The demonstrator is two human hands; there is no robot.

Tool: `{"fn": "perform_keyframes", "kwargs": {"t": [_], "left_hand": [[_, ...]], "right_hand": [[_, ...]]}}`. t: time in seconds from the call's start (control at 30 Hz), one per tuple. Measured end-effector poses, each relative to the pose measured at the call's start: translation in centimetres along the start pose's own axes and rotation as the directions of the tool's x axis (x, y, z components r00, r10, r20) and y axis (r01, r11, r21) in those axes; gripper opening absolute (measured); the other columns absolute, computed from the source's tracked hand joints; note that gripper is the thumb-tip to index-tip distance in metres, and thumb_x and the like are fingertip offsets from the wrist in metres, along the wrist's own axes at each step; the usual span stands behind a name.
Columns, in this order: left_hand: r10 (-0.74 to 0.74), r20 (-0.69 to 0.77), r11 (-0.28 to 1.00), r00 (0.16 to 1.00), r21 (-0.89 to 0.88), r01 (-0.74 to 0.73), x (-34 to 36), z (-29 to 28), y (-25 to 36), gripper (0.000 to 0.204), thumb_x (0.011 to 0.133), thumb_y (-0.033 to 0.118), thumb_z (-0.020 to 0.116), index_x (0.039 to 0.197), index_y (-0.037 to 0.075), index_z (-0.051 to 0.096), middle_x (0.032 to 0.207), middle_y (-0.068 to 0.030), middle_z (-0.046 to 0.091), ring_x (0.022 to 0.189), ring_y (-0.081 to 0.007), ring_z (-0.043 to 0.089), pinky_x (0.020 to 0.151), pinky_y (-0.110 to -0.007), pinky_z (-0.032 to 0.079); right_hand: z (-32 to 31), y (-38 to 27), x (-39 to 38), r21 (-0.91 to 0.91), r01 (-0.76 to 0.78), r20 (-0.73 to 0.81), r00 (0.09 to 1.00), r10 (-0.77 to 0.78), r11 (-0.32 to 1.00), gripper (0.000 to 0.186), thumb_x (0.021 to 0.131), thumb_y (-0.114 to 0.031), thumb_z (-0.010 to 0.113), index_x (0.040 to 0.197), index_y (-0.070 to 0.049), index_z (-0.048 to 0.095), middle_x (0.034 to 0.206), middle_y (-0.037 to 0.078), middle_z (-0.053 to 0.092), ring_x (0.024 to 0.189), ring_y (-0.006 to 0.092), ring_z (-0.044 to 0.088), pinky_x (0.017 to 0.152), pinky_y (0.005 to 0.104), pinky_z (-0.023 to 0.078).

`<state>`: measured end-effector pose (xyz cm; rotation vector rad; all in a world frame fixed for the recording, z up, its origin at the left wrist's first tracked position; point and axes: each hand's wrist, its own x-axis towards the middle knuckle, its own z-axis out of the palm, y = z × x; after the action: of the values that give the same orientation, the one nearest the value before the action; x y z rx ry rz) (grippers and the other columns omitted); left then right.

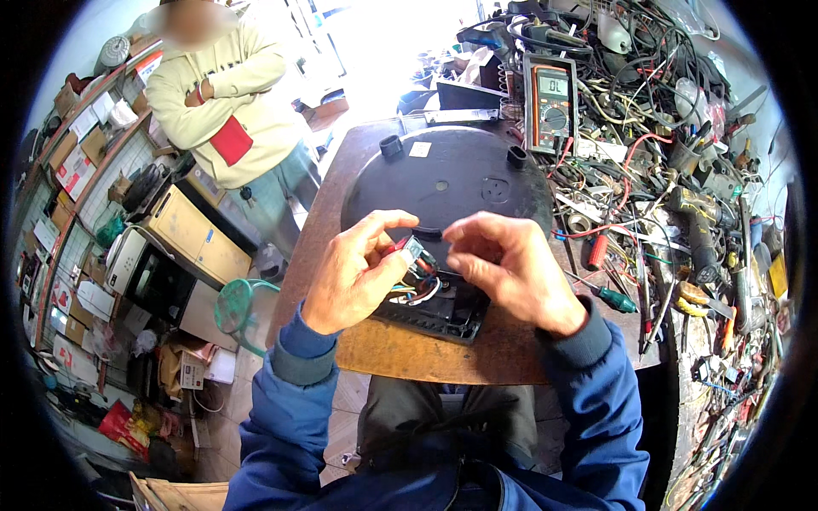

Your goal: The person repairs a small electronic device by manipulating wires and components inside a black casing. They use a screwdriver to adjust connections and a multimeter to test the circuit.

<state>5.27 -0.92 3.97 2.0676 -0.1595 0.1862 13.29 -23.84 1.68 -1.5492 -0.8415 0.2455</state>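
My left hand (354, 272) is closed, thumb and fingers pinching a small silver-and-red electrical part (412, 248) with coloured wires hanging below. Just right of it hovers my right hand (515, 268), slightly blurred, its thumb and forefinger apart and nothing visible between them. Beneath both hands is the open black housing (464, 322) of an appliance, with white, blue and orange wires (417, 294) at its near end. Its large round black body (443, 192) lies flat on the wooden table, partly hidden by my hands.
A multimeter (552, 104) stands at the far right before heaped cables. Along the right lie a green screwdriver (615, 298), a red-handled tool (598, 252), a power drill (697, 230) and loose parts. Another person (223, 102) stands far left with arms folded. Left are shelves and a green bin (239, 307).
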Motion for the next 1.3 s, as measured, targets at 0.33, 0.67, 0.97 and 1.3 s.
{"fn": "perform_keyframes", "kwargs": {"t": [0.33, 0.67, 0.97, 1.3], "left_hand": [[-0.096, 0.189, 0.953, 0.977, -0.266, 0.145, 0.5, -1.4, -1.0, 0.035, 0.107, 0.028, 0.062, 0.127, 0.0, 0.066, 0.078, 0.0043, 0.058, 0.061, -0.0011, 0.043, 0.053, -0.02, 0.032], [-0.1, 0.117, 0.983, 0.988, -0.144, 0.117, 0.5, -0.7, -1.1, 0.042, 0.107, 0.037, 0.063, 0.114, -0.004, 0.068, 0.092, -0.0025, 0.07, 0.076, -0.0081, 0.059, 0.07, -0.026, 0.051], [-0.087, 0.03, 0.994, 0.996, -0.07, 0.089, 0.2, -0.1, -1.0, 0.047, 0.106, 0.043, 0.063, 0.105, -0.003, 0.07, 0.082, -0.0048, 0.069, 0.072, -0.0092, 0.062, 0.065, -0.027, 0.05], [-0.083, -0.006, 0.996, 0.996, -0.01, 0.083, 0.3, 0.1, -1.5, 0.052, 0.106, 0.049, 0.06, 0.1, -0.002, 0.071, 0.072, -0.0055, 0.066, 0.068, -0.0107, 0.062, 0.063, -0.029, 0.049]], "right_hand": [[4.4, 1.1, -3.3, -0.346, 0.365, -0.104, 0.901, -0.422, 0.864, 0.021, 0.083, -0.001, 0.08, 0.103, -0.004, 0.075, 0.1, 0.013, 0.067, 0.086, 0.0309, 0.07, 0.074, 0.0371, 0.057], [5.4, 1.3, -2.8, -0.407, 0.311, -0.175, 0.896, -0.407, 0.859, 0.017, 0.086, 0.004, 0.074, 0.101, -0.002, 0.068, 0.094, 0.015, 0.069, 0.076, 0.0313, 0.071, 0.066, 0.0366, 0.056], [6.8, 1.0, -2.7, -0.545, 0.173, -0.352, 0.841, -0.41, 0.821, 0.014, 0.086, 0.0, 0.079, 0.099, -0.003, 0.075, 0.087, 0.013, 0.071, 0.074, 0.031, 0.073, 0.065, 0.0362, 0.058], [7.0, 0.9, -2.7, -0.6, 0.153, -0.352, 0.83, -0.432, 0.785, 0.012, 0.089, 0.003, 0.074, 0.1, 0.001, 0.072, 0.097, 0.016, 0.069, 0.08, 0.0342, 0.072, 0.07, 0.0378, 0.058]]}}
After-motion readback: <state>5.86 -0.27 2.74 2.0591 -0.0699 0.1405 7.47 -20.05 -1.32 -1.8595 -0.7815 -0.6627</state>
